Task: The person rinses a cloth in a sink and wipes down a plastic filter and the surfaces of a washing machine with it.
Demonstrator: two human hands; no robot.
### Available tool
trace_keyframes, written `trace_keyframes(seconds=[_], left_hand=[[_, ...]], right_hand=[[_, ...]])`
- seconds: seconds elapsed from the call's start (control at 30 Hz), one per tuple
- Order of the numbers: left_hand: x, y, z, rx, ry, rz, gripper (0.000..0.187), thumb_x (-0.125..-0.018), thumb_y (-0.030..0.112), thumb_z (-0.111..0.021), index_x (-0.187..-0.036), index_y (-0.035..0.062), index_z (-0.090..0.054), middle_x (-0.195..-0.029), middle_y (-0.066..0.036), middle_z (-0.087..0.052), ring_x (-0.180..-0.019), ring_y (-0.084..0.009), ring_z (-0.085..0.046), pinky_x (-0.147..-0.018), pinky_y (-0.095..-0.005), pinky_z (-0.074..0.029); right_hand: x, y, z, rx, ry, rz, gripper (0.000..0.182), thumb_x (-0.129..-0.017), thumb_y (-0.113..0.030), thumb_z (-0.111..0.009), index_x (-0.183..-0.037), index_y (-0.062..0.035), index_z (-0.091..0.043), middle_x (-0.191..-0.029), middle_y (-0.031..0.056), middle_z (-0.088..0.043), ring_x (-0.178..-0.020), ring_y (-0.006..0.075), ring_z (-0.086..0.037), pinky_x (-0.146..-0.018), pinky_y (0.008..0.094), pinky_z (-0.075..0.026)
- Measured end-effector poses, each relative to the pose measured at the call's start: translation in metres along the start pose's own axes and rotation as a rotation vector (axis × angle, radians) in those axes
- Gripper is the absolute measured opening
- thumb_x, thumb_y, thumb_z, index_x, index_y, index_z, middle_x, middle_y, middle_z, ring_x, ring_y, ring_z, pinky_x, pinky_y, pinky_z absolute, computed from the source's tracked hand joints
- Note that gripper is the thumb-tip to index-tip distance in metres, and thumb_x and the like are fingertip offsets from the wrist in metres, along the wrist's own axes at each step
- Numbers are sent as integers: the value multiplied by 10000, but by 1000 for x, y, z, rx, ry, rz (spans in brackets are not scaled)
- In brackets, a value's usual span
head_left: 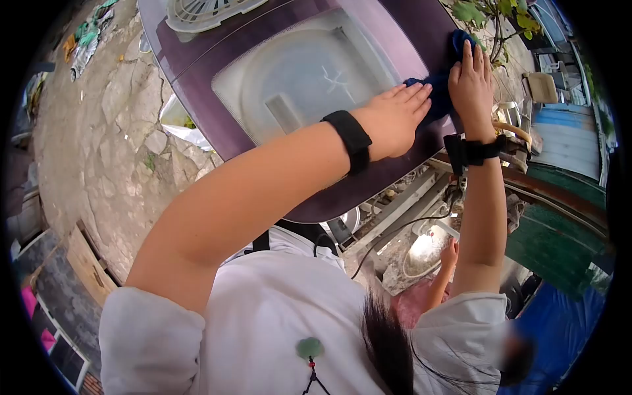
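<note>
A dark blue cloth [440, 99] lies bunched near the right edge of a purple top-loading washing machine [368, 187] with a see-through lid window [296, 72]. My left hand [398, 120] reaches across the lid, its outstretched fingers flat over the cloth's left end. Beside it, my right hand [471, 85] rests on the cloth at the machine's right edge. Its fingers are extended, with more blue cloth showing past the fingertips. Both palms are hidden, and each wrist wears a black band.
A pale plastic grille [204, 13] sits on the machine's far part. Cracked stone paving [125, 151] spreads to the left. Below my right arm are wooden beams [401, 204], a black cable and a whitish basin [424, 253], with another person in pink [415, 299] close by. A leafy plant [503, 20] stands far right.
</note>
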State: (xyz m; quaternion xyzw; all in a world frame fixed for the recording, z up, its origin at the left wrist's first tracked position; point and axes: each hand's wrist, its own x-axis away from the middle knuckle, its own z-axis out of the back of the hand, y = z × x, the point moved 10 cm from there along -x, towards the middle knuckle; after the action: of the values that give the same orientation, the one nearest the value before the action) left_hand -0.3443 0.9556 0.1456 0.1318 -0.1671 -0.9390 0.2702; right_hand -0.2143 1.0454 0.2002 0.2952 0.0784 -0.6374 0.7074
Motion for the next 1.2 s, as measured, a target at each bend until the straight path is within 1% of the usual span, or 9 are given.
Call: trace_keyframes(seconds=[0.1, 0.2, 0.33, 0.43, 0.57, 0.7, 0.83, 1.0, 1.2], left_hand=[[45, 30, -7, 87, 89, -89, 640, -855, 73, -476, -1471, -44, -344, -1598, -180, -232, -1488, -274, -224, -1207, -393, -195], [106, 48, 3, 132, -6, -78, 630, -842, 63, -491, -1455, -31, -381, -1581, -178, -275, -1476, -262, -257, -1200, -391, -217], [181, 45, 17, 82, -174, -89, 640, -837, 90, -548, -1449, -20, -396, -1574, -162, -296, -1464, -246, -285, -1195, -390, -233], [180, 40, 24, 93, -179, -20, 646, -836, 97, -567, -1449, -13, -398, -1569, -153, -309, -1455, -239, -303, -1196, -390, -241], [138, 38, 13, 111, 74, 30, 621, -849, 71, -545, -1448, -2, -399, -1570, -137, -312, -1450, -230, -311, -1202, -393, -243], [165, 29, 20, 127, 43, 37, 625, -841, 37, -536, -1451, 20, -401, -1565, -124, -328, -1442, -224, -329, -1203, -394, -246], [234, 3, 38, 211, 30, 124, 624, -825, 10, -548, -1437, 62, -436, -1554, -94, -358, -1433, -209, -347, -1199, -409, -255], [313, -33, 40, 120, 35, 243, 594, -850, 49, -584, -1426, 79, -441, -1557, -126, -339, -1438, -247, -333, -1192, -435, -257], [343, -110, 39, 312, 418, 542, 651, -929, 172, -588, -1499, 38, -302, -1590, -211, -201, -1447, -374, -269, -1184, -450, -243]], right_hand=[[62, -11, 22, -48, -91, -92, 512, -969, -220, -445, -1444, -30, -431, -1494, 255, -387, -1396, 409, -344, -1153, 468, -270], [105, -54, 41, -294, -272, -185, 508, -962, -180, -478, -1438, -8, -427, -1508, 289, -331, -1407, 452, -287, -1150, 502, -247], [116, -141, 84, -567, -428, 91, 537, -929, -140, -514, -1455, -66, -432, -1539, 198, -340, -1438, 385, -277, -1171, 476, -213], [104, -137, 80, -602, -427, 167, 506, -939, -144, -501, -1440, -83, -459, -1524, 184, -374, -1415, 373, -326, -1160, 453, -255], [87, -84, 54, -474, -280, 0, 498, -962, -193, -506, -1439, -62, -448, -1502, 223, -389, -1385, 412, -352, -1127, 466, -306], [102, -113, 65, -396, -306, -27, 518, -986, -252, -500, -1444, -22, -424, -1501, 285, -347, -1392, 458, -316, -1129, 509, -283], [111, -205, 98, -553, -463, 243, 642, -959, -300, -547, -1481, 14, -344, -1534, 294, -272, -1423, 463, -255, -1154, 536, -221], [93, -309, 121, -681, -508, 554, 687, -935, -353, -571, -1478, 8, -355, -1533, 288, -277, -1433, 443, -250, -1168, 527, -203], [12, -398, 102, -718, -303, 684, 614, -928, -307, -592, -1433, 0, -428, -1478, 289, -371, -1386, 446, -332, -1139, 520, -274]])
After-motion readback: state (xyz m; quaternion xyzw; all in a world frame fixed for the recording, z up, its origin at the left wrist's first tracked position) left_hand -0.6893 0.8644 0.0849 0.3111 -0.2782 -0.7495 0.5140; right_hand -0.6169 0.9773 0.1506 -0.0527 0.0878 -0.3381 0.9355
